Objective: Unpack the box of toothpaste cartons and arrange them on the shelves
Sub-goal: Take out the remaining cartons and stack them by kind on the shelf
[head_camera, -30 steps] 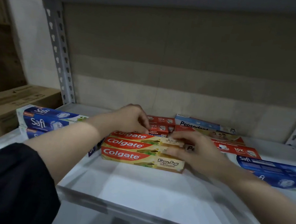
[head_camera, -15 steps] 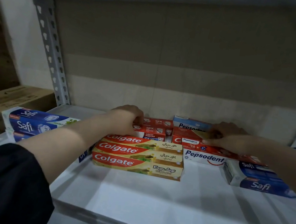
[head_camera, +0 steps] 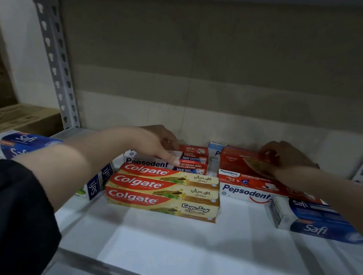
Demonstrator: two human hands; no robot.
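Red and white cartons sit under both of my hands, far back on the white shelf [head_camera: 207, 251]. My left hand [head_camera: 156, 143] rests on the left Pepsodent stack [head_camera: 165, 161], with the thumb pointing along the top box. The fingers are bent over the far side, so I cannot tell if they hold a box or only touch it. My right hand [head_camera: 286, 158] pinches the far end of a red carton [head_camera: 239, 162], which looks tipped up a little on the right Pepsodent stack [head_camera: 247, 187].

Just in front of my left hand lie three Colgate cartons [head_camera: 162, 190], side by side and neat. A blue Safi carton [head_camera: 312, 220] sits near my right wrist, turned a bit crooked. More Safi cartons [head_camera: 20, 144] sit by my left arm. I cannot see the box they come from.

I think the job now is to make the back stacks tidy. To do it well, I should lay the red carton flat, with its edges matching the box below. I should push both stacks softly to the back so they do not slide. My wrists must stay high, or they may bump the Colgate row. Then the crooked Safi one needs a small turn.
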